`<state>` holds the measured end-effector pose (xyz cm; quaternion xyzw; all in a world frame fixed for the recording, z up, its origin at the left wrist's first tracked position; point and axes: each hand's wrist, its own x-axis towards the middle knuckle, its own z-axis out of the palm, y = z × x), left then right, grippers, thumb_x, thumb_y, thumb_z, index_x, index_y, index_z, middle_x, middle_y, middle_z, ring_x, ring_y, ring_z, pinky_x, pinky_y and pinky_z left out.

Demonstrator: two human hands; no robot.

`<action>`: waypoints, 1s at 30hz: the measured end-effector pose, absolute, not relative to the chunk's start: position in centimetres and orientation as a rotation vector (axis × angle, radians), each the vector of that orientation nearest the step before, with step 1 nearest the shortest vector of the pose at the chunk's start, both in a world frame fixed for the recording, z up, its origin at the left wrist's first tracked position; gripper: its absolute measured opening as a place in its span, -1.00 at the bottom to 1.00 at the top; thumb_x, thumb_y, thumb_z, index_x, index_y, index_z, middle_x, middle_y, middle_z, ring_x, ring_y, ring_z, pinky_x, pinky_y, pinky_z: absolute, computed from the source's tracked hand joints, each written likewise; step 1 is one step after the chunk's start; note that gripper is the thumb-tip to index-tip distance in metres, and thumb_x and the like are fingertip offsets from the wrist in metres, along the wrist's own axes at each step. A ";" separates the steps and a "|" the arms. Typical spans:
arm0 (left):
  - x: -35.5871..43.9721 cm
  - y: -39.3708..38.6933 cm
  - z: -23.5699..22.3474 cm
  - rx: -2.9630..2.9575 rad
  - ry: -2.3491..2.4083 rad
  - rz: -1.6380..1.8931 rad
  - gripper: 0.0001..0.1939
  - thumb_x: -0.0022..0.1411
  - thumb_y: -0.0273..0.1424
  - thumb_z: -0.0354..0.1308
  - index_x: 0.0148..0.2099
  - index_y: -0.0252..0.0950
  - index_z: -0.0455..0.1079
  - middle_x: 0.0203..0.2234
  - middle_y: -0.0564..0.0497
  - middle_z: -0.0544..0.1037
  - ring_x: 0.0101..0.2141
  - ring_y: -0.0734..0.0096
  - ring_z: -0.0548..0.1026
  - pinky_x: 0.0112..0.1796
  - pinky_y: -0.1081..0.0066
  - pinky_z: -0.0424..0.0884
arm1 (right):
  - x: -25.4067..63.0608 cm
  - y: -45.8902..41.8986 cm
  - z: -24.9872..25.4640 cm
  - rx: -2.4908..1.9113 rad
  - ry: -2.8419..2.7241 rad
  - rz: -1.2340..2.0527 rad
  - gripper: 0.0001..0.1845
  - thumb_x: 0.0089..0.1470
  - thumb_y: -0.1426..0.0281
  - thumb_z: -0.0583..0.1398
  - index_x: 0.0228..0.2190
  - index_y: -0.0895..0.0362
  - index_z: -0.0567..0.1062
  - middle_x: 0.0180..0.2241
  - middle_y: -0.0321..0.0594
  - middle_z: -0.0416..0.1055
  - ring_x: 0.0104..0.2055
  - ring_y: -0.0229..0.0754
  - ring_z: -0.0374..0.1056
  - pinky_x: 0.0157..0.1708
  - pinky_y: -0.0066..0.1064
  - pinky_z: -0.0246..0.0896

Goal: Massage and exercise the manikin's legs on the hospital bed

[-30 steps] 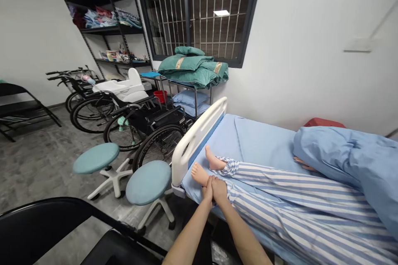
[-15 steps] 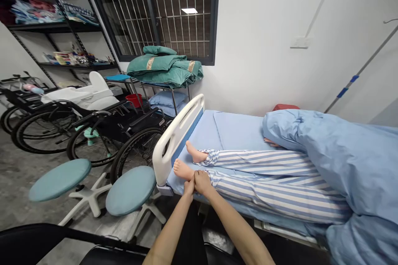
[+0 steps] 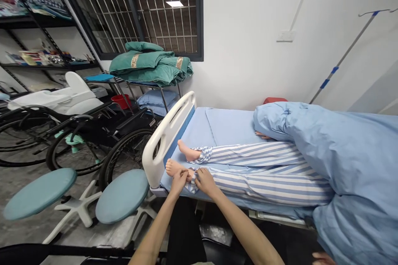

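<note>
foot end of a hospital bed (image 3: 186, 132): left hand (image 3: 178, 182) half closed at the manikin's bare foot (image 3: 172, 168), exact grip unclear from this angle. right hand (image 3: 205, 182) curled, fingers apparently pinching the striped trouser cuff (image 3: 192, 184). foot just inside the white footboard (image 3: 152, 161). likely risks: a hard tug on the cuff dragging the leg sideways and knocking the foot into the footboard; cloth slipping from the pinch and bunching at the ankle; round teal stool (image 3: 122, 196) close by, crowding the left forearm.
</note>
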<state>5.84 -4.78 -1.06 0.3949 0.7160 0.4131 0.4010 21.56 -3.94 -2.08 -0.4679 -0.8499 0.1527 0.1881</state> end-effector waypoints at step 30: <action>2.7 15.8 3.7 2.244 2.153 -0.454 -0.63 0.19 -0.59 -0.09 -0.14 -0.45 0.54 -0.29 -0.37 0.57 -0.20 0.11 0.56 -0.20 0.23 0.42 | 12.4 13.8 -4.1 -1.744 -2.509 0.699 -0.27 -0.33 0.20 0.43 -0.08 0.17 0.40 -0.08 0.01 0.47 -0.02 0.05 0.40 -0.07 -0.26 0.26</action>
